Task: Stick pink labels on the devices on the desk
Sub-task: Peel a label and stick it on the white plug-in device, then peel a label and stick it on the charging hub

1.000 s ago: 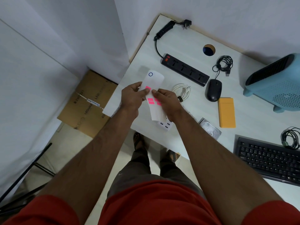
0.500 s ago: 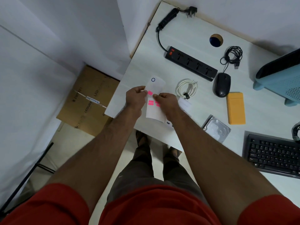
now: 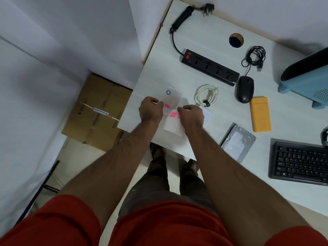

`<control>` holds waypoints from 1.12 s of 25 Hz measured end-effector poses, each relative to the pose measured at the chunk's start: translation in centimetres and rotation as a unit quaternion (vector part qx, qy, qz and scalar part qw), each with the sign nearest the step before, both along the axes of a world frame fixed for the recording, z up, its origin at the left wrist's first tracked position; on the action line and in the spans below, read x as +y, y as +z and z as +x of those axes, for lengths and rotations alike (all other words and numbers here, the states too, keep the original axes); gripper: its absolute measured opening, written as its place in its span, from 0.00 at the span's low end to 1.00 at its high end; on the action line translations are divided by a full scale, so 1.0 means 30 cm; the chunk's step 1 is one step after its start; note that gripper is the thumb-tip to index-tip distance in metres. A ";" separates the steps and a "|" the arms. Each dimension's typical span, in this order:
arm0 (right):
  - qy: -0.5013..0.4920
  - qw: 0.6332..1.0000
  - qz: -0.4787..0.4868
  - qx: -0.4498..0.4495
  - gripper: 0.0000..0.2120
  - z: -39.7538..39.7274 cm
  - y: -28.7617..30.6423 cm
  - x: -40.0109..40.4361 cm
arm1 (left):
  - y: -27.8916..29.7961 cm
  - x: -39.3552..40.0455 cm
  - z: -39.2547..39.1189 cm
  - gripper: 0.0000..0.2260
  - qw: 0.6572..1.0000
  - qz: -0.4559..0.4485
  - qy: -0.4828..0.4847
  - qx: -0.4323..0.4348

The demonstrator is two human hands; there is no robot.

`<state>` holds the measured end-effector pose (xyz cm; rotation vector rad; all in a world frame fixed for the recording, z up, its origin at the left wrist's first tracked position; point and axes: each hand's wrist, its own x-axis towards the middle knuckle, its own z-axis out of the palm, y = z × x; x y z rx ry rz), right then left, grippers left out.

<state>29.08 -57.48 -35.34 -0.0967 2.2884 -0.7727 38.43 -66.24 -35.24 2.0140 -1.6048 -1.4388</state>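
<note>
Pink label [image 3: 167, 105] pinched by left hand [image 3: 150, 110]; right hand [image 3: 190, 117] grips label sheet [image 3: 173, 126]; white cable [image 3: 206, 94] nearby.

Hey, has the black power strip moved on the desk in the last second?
No. The power strip lies just as it did against the round cable hole and the mouse; only the camera view has shifted.

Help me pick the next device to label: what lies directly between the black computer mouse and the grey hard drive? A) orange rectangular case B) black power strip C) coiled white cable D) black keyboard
A: the orange rectangular case lies between the black computer mouse and the grey hard drive.
</note>
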 end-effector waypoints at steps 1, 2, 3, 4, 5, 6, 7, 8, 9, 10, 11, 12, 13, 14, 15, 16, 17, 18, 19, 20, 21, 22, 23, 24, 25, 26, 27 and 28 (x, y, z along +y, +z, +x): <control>-0.019 1.000 -0.012 0.005 0.13 0.005 0.014 0.021 | 0.018 0.014 -0.001 0.08 1.000 0.002 0.018 0.016; -0.029 0.999 -0.035 0.004 0.10 0.011 0.028 0.043 | 0.037 0.033 -0.001 0.08 0.999 0.009 0.033 0.042; -0.035 0.997 -0.065 -0.004 0.08 0.015 0.038 0.062 | 0.060 0.053 -0.004 0.09 0.997 0.020 0.034 0.066; -0.040 0.994 -0.096 -0.014 0.06 0.014 0.046 0.080 | 0.079 0.075 -0.009 0.09 0.995 0.036 0.025 0.086; -0.043 0.991 -0.125 -0.024 0.05 0.009 0.059 0.101 | 0.100 0.100 -0.015 0.09 0.993 0.055 0.006 0.103; -0.045 0.988 -0.147 -0.028 0.05 0.002 0.076 0.128 | 0.116 0.133 -0.021 0.08 0.990 0.077 -0.012 0.118; -0.046 0.984 -0.168 -0.028 0.05 -0.013 0.099 0.165 | 0.139 0.176 -0.032 0.06 0.986 0.097 -0.026 0.137; -0.051 0.980 -0.188 -0.031 0.05 -0.032 0.115 0.202 | 0.160 0.217 -0.046 0.03 0.981 0.113 -0.028 0.156; -0.058 0.976 -0.206 -0.040 0.05 -0.050 0.127 0.237 | 0.182 0.254 -0.060 0.01 0.976 0.126 -0.024 0.173; -0.066 0.970 -0.227 -0.056 0.05 -0.066 0.140 0.277 | 0.198 0.292 -0.074 0.04 0.974 0.132 -0.021 0.185; -0.079 0.961 -0.251 -0.081 0.04 -0.083 0.158 0.333 | 0.216 0.343 -0.092 0.06 0.972 0.128 -0.020 0.196; -0.098 0.951 -0.272 -0.110 0.04 -0.097 0.174 0.379 | 0.232 0.381 -0.108 0.07 0.972 0.117 -0.022 0.204; -0.122 0.939 -0.288 -0.140 0.04 -0.115 0.186 0.430 | 0.250 0.421 -0.126 0.08 0.972 0.101 -0.022 0.211; -0.147 0.929 -0.296 -0.167 0.05 -0.130 0.197 0.477 | 0.264 0.456 -0.141 0.08 0.973 0.085 -0.019 0.212; -0.167 0.920 -0.298 -0.190 0.05 -0.144 0.212 0.514 | 0.279 0.483 -0.155 0.08 0.975 0.070 -0.017 0.210; -0.178 0.915 -0.296 -0.210 0.05 -0.160 0.228 0.557 | 0.291 0.518 -0.172 0.08 0.977 0.056 -0.018 0.207; -0.179 0.911 -0.294 -0.227 0.06 -0.169 0.240 0.587 | 0.297 0.540 -0.184 0.08 0.978 0.044 -0.023 0.201; -0.175 0.908 -0.295 -0.239 0.06 -0.179 0.246 0.609 | 0.299 0.557 -0.197 0.08 0.980 0.032 -0.034 0.193; -0.173 0.904 -0.302 -0.247 0.07 -0.191 0.254 0.637 | 0.305 0.584 -0.211 0.08 0.982 0.013 -0.052 0.183; -0.170 0.902 -0.310 -0.249 0.08 -0.201 0.259 0.657 | 0.310 0.604 -0.220 0.08 0.983 -0.012 -0.074 0.168; -0.167 0.900 -0.314 -0.250 0.08 -0.209 0.263 0.674 | 0.313 0.625 -0.226 0.08 0.982 -0.049 -0.103 0.150; -0.166 0.901 -0.315 -0.248 0.07 -0.218 0.266 0.695 | 0.315 0.650 -0.233 0.09 0.977 -0.101 -0.140 0.128; -0.164 0.902 -0.318 -0.243 0.06 -0.228 0.269 0.714 | 0.315 0.671 -0.241 0.09 0.965 -0.160 -0.180 0.105; -0.163 0.904 -0.319 -0.234 0.05 -0.235 0.272 0.738 | 0.314 0.694 -0.247 0.09 0.948 -0.217 -0.218 0.082; -0.166 0.905 -0.320 -0.226 0.04 -0.238 0.276 0.755 | 0.315 0.711 -0.251 0.08 0.930 -0.261 -0.249 0.066; -0.169 0.906 -0.320 -0.220 0.04 -0.243 0.279 0.772 | 0.313 0.729 -0.261 0.07 0.916 -0.287 -0.276 0.058; -0.172 0.905 -0.322 -0.218 0.04 -0.249 0.279 0.789 | 0.311 0.743 -0.273 0.08 0.906 -0.295 -0.299 0.054; -0.173 0.905 -0.322 -0.217 0.04 -0.252 0.277 0.802 | 0.308 0.752 -0.286 0.09 0.902 -0.288 -0.318 0.054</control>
